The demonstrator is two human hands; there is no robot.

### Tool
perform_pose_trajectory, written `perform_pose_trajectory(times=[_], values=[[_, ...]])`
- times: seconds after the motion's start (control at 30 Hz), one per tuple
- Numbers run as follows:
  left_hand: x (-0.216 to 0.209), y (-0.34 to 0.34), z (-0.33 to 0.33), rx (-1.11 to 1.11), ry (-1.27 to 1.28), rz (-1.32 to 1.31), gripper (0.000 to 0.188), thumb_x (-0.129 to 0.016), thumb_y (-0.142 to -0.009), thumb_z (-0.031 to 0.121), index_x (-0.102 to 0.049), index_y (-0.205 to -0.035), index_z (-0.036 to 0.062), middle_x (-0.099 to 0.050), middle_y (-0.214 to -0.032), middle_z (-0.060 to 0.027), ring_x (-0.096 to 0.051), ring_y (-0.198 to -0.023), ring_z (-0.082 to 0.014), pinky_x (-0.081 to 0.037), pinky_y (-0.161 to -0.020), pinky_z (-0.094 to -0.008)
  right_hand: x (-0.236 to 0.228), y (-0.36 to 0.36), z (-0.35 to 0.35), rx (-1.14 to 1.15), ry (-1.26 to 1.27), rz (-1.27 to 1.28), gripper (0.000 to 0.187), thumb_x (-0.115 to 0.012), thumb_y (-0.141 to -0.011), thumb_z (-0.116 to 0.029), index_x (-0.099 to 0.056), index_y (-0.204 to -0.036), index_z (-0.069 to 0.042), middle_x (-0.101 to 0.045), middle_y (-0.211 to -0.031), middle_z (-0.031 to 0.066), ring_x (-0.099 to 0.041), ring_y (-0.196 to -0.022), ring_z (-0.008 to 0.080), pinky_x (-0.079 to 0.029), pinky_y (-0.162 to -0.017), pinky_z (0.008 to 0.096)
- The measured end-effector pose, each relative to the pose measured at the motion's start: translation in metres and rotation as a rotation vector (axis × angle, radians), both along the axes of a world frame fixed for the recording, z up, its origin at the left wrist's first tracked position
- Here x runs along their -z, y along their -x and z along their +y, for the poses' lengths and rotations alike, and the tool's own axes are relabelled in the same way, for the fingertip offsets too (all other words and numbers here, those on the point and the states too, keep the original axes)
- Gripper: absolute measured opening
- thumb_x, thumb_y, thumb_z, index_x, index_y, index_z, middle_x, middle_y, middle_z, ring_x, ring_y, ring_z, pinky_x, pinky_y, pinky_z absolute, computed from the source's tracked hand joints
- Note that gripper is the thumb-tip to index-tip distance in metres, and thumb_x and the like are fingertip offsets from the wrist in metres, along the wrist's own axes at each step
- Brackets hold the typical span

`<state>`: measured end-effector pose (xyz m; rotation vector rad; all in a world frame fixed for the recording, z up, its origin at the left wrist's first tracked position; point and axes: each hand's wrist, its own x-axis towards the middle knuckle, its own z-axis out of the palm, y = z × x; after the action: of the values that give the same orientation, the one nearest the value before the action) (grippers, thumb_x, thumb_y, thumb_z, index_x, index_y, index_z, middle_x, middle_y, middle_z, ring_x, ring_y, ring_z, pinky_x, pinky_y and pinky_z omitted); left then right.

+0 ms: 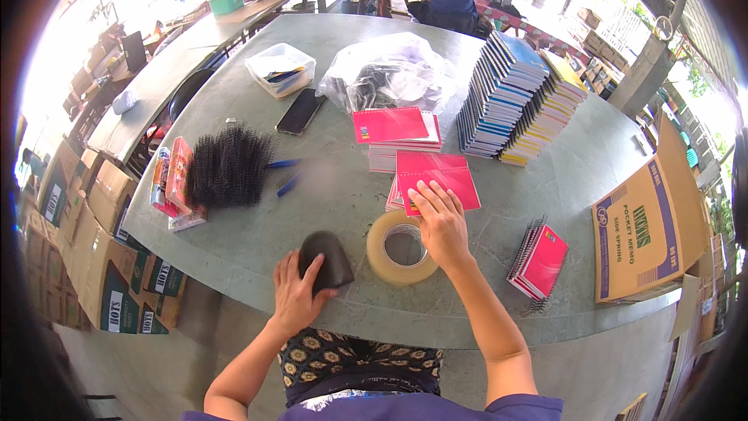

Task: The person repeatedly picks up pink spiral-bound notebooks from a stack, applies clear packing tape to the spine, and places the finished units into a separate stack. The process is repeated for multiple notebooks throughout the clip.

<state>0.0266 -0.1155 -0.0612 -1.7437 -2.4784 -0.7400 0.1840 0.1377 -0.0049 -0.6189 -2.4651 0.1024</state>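
My left hand (pixel 293 290) curls round a dark, rounded block (pixel 325 259) on the table near its front edge, thumb laid over it. My right hand (pixel 442 222) lies with fingers stretched and slightly spread on the cover of a red spiral notebook (pixel 460 173), its thumb hidden. More red notebooks lie stacked beneath that one, partly covered. Between my hands is a large roll of clear tape (pixel 379 260), close to my right wrist. Just beyond, another stack of red notebooks (pixel 389 125) stands. To the right of my right forearm sits a small pile of spiral-bound red notebooks (pixel 543 263).
Black spiral bindings (pixel 230 166) lie at left, beside red-orange packages (pixel 177 177), blue pens (pixel 287 185) and a phone (pixel 300 112). A white tub (pixel 281 68) and clear plastic bag (pixel 386 70) are farther back. Tall notebook stacks (pixel 499 93) and an open carton (pixel 650 222) stand right.
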Motion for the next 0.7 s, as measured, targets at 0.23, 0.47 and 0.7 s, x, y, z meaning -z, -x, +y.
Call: perform_pose_trajectory(times=[0.23,0.47,0.7], values=[[0.018,0.045,0.124,-0.071,-0.023,-0.014,0.066,-0.062,-0.084,0.041,-0.036,-0.139,0.0148,-0.031,-0.136,-0.0313,-0.027,-0.128,-0.0487,-0.027,-0.104,-0.0531,-0.010,-0.004,-0.005,-0.087,0.173,0.136,0.035,-0.056,-0.082,-0.002,-0.057,-0.116,-0.009,-0.057,-0.124,0.0099,-0.050,-0.120,0.0278,-0.033,-0.104,0.0435],[-0.059,-0.036,0.123,0.212,-0.490,-1.139,0.060,-0.069,-0.083,0.029,-0.042,-0.131,0.0016,-0.048,-0.130,-0.0170,-0.049,-0.118,-0.0253,-0.040,-0.099,-0.0377,-0.016,-0.029,-0.038,-0.421,1.136,1.296,0.025,-0.051,-0.095,-0.010,-0.054,-0.118,-0.004,-0.058,-0.121,0.0102,-0.055,-0.111,0.0202,-0.043,-0.096,0.0343],[-0.032,-0.023,0.111,0.389,-0.373,-1.269,0.019,-0.063,-0.088,0.007,-0.063,-0.105,0.0007,-0.068,-0.096,-0.0029,-0.059,-0.091,-0.0094,-0.048,-0.084,-0.0274,-0.025,-0.040,-0.067,0.077,0.621,0.816,0.037,-0.062,-0.087,-0.017,-0.054,-0.120,-0.003,-0.055,-0.125,0.0118,-0.053,-0.114,0.0242,-0.037,-0.102,0.0400]])
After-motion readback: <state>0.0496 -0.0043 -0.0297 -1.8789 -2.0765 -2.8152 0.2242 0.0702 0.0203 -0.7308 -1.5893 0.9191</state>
